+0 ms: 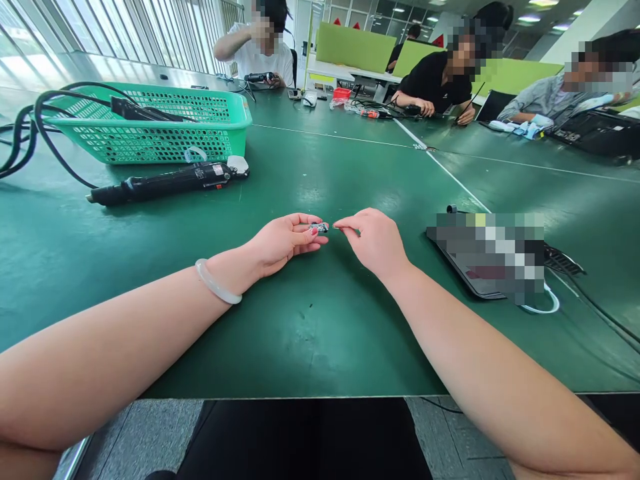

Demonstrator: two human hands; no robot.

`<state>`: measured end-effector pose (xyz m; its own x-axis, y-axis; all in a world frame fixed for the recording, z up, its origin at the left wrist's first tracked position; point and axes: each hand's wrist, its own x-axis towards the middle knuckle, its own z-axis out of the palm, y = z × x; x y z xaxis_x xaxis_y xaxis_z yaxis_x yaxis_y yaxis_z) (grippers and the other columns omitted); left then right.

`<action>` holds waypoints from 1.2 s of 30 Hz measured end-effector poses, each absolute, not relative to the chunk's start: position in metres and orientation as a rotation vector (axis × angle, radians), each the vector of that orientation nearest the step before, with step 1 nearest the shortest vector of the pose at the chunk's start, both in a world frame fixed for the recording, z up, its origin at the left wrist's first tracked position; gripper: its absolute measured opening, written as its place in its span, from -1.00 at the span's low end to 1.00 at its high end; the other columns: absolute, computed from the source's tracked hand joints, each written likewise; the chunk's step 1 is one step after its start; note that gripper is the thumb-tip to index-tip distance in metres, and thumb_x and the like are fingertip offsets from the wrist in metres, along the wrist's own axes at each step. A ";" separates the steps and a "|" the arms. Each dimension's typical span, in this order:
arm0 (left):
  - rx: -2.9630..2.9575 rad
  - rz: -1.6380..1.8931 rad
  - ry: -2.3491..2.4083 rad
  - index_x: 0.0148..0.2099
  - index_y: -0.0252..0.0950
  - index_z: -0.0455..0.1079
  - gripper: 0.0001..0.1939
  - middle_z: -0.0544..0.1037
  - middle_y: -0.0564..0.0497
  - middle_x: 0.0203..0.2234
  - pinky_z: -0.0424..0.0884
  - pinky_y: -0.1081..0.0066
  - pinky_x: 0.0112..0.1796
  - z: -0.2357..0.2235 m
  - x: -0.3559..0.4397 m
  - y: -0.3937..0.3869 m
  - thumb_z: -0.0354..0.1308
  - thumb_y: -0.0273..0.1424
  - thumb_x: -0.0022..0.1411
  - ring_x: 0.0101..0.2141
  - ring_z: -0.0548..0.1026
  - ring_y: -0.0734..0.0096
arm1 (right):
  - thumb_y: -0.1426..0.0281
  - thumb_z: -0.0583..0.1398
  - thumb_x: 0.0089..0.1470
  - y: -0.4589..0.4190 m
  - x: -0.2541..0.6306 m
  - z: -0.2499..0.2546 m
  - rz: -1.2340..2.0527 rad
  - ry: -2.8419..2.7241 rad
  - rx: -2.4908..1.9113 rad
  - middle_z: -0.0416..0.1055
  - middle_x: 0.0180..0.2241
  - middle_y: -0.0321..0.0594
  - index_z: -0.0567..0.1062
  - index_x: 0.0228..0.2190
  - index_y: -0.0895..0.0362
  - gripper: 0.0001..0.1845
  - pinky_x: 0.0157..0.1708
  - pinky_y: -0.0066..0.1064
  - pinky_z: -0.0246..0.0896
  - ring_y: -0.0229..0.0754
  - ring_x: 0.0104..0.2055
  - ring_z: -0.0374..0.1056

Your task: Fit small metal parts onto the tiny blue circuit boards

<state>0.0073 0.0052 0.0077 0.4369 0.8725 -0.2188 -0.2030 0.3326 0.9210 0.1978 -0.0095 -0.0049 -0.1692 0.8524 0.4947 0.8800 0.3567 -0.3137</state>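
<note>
Above the green tabletop [310, 333], my left hand [283, 243] pinches a small dark piece with pale specks [320, 227], which looks like a bit of circuit board. My right hand [375, 240] comes in from the other side, with thumb and forefinger pressed together. A tiny pale thing [336, 227] shows at those fingertips, too small to name. A narrow gap lies between it and the speckled piece. On my left wrist sits a pale bangle [216, 283].
At the left, a black electric screwdriver [170, 183] with a cable lies before a green plastic basket [165, 127]. To the right rest a dark flat case [463, 267] and a white cable [553, 300]. Several people sit across the table, among tools and wires.
</note>
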 end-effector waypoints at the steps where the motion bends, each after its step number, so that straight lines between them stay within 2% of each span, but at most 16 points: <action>1: 0.972 0.827 0.844 -0.20 -0.38 0.36 -0.87 0.54 -0.03 -0.29 0.43 0.40 -0.19 0.008 0.007 0.005 0.14 -0.62 0.18 -0.35 0.55 0.51 | 0.50 0.13 0.10 -0.008 0.200 -0.006 -0.105 -2.094 -1.538 0.51 -0.38 -0.16 0.63 -0.31 0.06 -0.74 -0.25 -0.27 0.25 -0.14 -0.27 0.36; 6: 0.974 0.830 0.863 -0.21 -0.37 0.36 -0.88 0.54 -0.04 -0.22 0.45 0.44 -0.22 0.009 0.007 0.004 0.12 -0.61 0.19 -0.33 0.55 0.51 | 0.55 0.12 0.08 -0.006 0.207 -0.007 -0.206 -2.304 -1.634 0.52 -0.39 -0.10 0.65 -0.34 0.06 -0.69 -0.21 -0.21 0.23 -0.09 -0.29 0.37; 11: 0.989 0.822 0.854 -0.20 -0.38 0.36 -0.88 0.53 -0.07 -0.17 0.44 0.41 -0.20 0.007 0.006 0.006 0.13 -0.60 0.19 -0.33 0.56 0.51 | 0.50 0.12 0.10 -0.009 0.212 -0.005 -0.118 -2.315 -1.682 0.56 -0.33 -0.20 0.64 -0.30 0.01 -0.70 -0.20 -0.22 0.23 -0.10 -0.25 0.38; 14: 0.987 0.822 0.838 -0.20 -0.39 0.36 -0.88 0.54 -0.08 -0.19 0.43 0.40 -0.19 0.006 0.006 0.006 0.14 -0.61 0.18 -0.33 0.56 0.50 | 0.44 0.17 0.08 -0.009 0.214 -0.005 -0.072 -2.229 -1.755 0.56 -0.33 -0.20 0.63 -0.28 0.01 -0.77 -0.26 -0.23 0.24 -0.09 -0.24 0.37; 19: 0.983 0.818 0.837 -0.21 -0.39 0.35 -0.87 0.55 -0.07 -0.26 0.43 0.37 -0.17 0.006 0.007 0.006 0.15 -0.62 0.17 -0.34 0.55 0.49 | 0.42 0.21 0.05 -0.007 0.213 -0.008 -0.083 -2.173 -1.768 0.52 -0.43 -0.22 0.60 -0.48 0.07 -0.84 -0.41 -0.29 0.17 -0.13 -0.32 0.33; 23: 0.987 0.803 0.854 -0.21 -0.39 0.35 -0.86 0.56 -0.08 -0.31 0.42 0.35 -0.12 0.005 0.007 0.006 0.15 -0.63 0.16 -0.31 0.55 0.47 | 0.48 0.19 0.06 -0.005 0.211 -0.011 -0.087 -2.177 -1.774 0.50 -0.44 -0.19 0.56 -0.51 0.11 -0.82 -0.42 -0.29 0.15 -0.13 -0.32 0.32; 29: 1.025 0.765 0.872 -0.22 -0.39 0.36 -0.85 0.57 -0.09 -0.32 0.40 0.29 -0.05 0.004 0.007 0.005 0.16 -0.65 0.14 -0.29 0.55 0.46 | 0.45 0.14 0.12 -0.015 0.204 0.002 -0.168 -2.088 -1.514 0.48 -0.44 -0.19 0.50 -0.51 0.11 -0.79 -0.32 -0.25 0.18 -0.13 -0.33 0.28; 36: 1.074 0.722 0.804 -0.24 -0.37 0.36 -0.79 0.58 -0.02 -0.42 0.43 0.33 -0.12 0.002 0.006 0.006 0.26 -0.61 0.05 -0.32 0.55 0.49 | 0.45 0.12 0.14 -0.030 0.183 0.012 -0.143 -2.084 -1.262 0.49 -0.40 -0.21 0.49 -0.48 0.08 -0.80 -0.23 -0.26 0.21 -0.14 -0.30 0.29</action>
